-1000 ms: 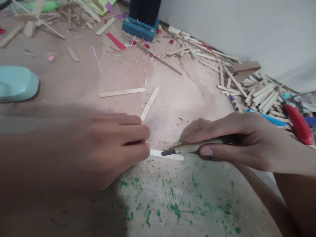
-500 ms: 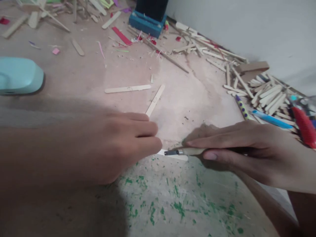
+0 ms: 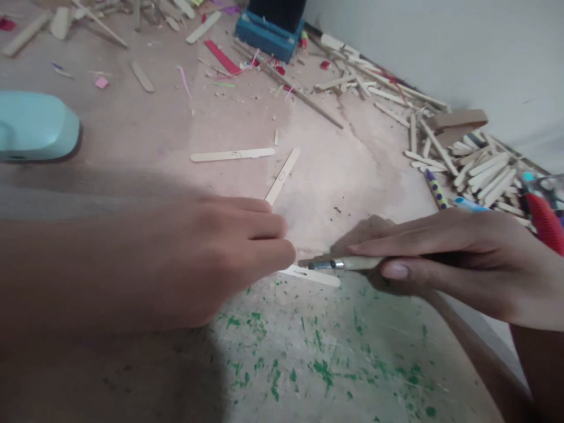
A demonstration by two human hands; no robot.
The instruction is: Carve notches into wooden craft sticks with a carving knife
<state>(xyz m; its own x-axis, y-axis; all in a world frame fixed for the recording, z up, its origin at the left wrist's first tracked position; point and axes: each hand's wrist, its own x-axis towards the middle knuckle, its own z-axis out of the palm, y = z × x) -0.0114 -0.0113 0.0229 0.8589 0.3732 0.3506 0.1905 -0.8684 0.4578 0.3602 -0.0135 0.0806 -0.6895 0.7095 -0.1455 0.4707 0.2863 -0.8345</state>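
Note:
My left hand (image 3: 238,252) is closed, its fingertips pressing the left part of a flat wooden craft stick (image 3: 324,278) to the table; most of that end is hidden under the fingers. A small dark mark or cut shows on the stick near my fingertips. Between the thumb and fingers of my right hand (image 3: 449,264) is a slim craft knife (image 3: 359,264) with a pale handle and a metal collar. Its dark tip points left, just above the stick. Beyond my left hand lie two more craft sticks, one slanted (image 3: 282,176) and one level (image 3: 231,155), both bearing pencil-like marks.
A light-blue rounded object (image 3: 37,126) sits at the left. Loose craft sticks (image 3: 489,170) pile up along the wall at right, near a dotted pen (image 3: 436,189) and a red-handled item (image 3: 546,223). A blue stand (image 3: 269,36) and a thin rod (image 3: 304,103) lie farther back.
My right hand has drawn the craft knife slightly right and up, uncovering the dark mark on the stick. My left hand still holds the stick; the whole view has shifted a little.

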